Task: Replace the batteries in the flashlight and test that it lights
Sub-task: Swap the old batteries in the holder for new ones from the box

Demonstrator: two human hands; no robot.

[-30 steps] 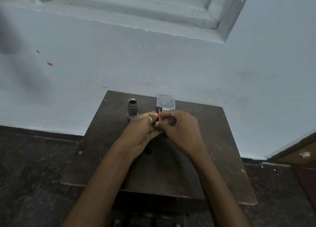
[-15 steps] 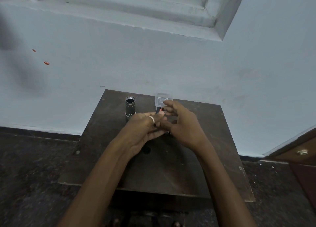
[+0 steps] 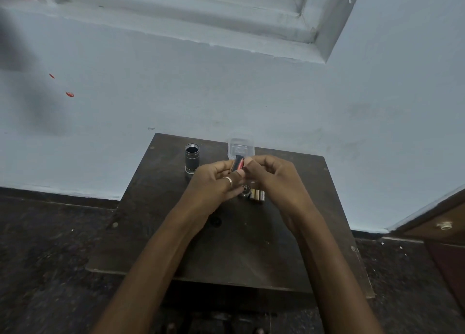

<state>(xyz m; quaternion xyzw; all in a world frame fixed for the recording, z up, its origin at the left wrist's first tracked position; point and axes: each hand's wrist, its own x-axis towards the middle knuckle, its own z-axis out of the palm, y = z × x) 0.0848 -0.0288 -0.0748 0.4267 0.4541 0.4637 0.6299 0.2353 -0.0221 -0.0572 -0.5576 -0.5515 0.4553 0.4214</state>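
Both hands meet above the middle of the dark worktop (image 3: 251,253). The left hand (image 3: 214,185), a ring on one finger, grips a black and red battery holder (image 3: 238,163) upright between thumb and fingers. The right hand (image 3: 274,177) pinches its upper right edge with thumb and forefinger, the other fingers curled loosely. Half a second ago the holder was almost hidden between the hands; now it stands clear above them, and the right hand has shifted right and opened the gap below. In that gap a round tail cap (image 3: 245,190) and a short row of gold batteries (image 3: 257,195) now show, lying on the worktop just beside each other. The flashlight body (image 3: 192,158) stays upright at the back left, open end up, well apart from the hands. The clear box (image 3: 240,147) stays behind the holder.
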